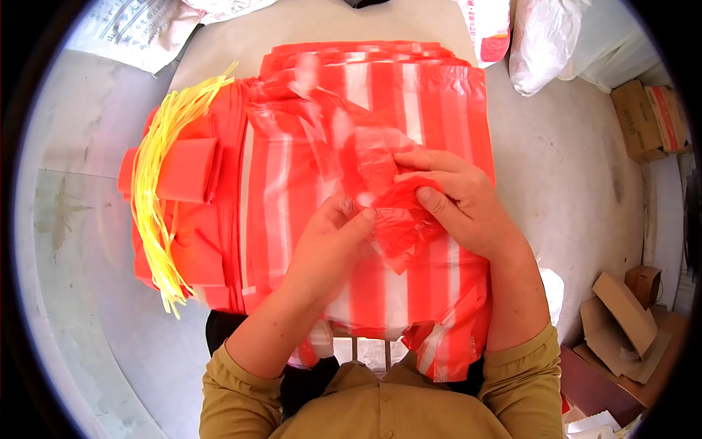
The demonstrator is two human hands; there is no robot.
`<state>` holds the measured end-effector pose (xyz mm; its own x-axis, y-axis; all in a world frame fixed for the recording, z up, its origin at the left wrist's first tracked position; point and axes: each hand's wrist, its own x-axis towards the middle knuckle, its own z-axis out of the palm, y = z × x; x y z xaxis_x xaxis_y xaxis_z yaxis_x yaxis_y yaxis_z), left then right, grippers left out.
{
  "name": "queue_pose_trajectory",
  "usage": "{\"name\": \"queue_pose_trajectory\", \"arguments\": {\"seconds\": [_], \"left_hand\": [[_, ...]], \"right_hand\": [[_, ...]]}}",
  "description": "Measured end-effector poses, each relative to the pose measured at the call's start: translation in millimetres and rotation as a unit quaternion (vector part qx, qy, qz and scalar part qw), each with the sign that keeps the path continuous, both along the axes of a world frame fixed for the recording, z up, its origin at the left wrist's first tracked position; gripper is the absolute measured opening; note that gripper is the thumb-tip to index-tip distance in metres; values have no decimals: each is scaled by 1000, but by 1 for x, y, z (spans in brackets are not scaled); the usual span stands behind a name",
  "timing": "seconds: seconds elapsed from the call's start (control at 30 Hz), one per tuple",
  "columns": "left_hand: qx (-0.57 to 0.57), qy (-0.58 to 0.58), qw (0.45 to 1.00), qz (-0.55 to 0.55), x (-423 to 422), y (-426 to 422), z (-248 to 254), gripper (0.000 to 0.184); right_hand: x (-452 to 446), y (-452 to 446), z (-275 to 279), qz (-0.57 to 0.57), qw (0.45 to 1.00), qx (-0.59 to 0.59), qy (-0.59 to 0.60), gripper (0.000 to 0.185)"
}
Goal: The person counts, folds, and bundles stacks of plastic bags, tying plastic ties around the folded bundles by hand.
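A thick stack of red-and-white striped plastic bags (285, 212) lies in front of me. Over its middle, crumpled thin red plastic, which looks like part of a plastic bag (398, 245), is gathered between my hands. My left hand (329, 238) pinches its left edge between thumb and fingers. Closed on the bunched right side is my right hand (464, 201), thumb on top and index finger stretched along the plastic. At the stack's left side lies a folded red bundle (172, 172), with a hank of yellow strips (150, 186) draped across it.
Pale floor surrounds the work surface (241, 36). White printed sacks (135, 29) stand at the upper left, and a white plastic bag (545, 44) at the upper right. Cardboard boxes (640, 121) are at the right, with an opened carton (625, 322) lower down.
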<state>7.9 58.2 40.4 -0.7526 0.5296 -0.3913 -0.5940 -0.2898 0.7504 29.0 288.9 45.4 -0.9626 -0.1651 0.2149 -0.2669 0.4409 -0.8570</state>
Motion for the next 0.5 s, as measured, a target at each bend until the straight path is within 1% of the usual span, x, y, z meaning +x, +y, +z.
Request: {"name": "queue_pose_trajectory", "arguments": {"seconds": [0.1, 0.23, 0.3, 0.4, 0.5], "left_hand": [[29, -14, 999, 12, 0, 1, 0, 35], [39, 8, 999, -3, -2, -3, -6, 34], [31, -4, 999, 11, -2, -1, -4, 32], [15, 0, 1000, 5, -2, -4, -6, 29], [26, 4, 1000, 5, 0, -5, -5, 28]], "right_hand": [[-3, 0, -6, -3, 996, 34, 77, 25], [-1, -2, 1, 4, 998, 22, 56, 23], [0, -3, 2, 11, 999, 16, 42, 24], [1, -2, 3, 17, 999, -36, -13, 20], [3, -5, 10, -23, 986, -131, -102, 19]]}}
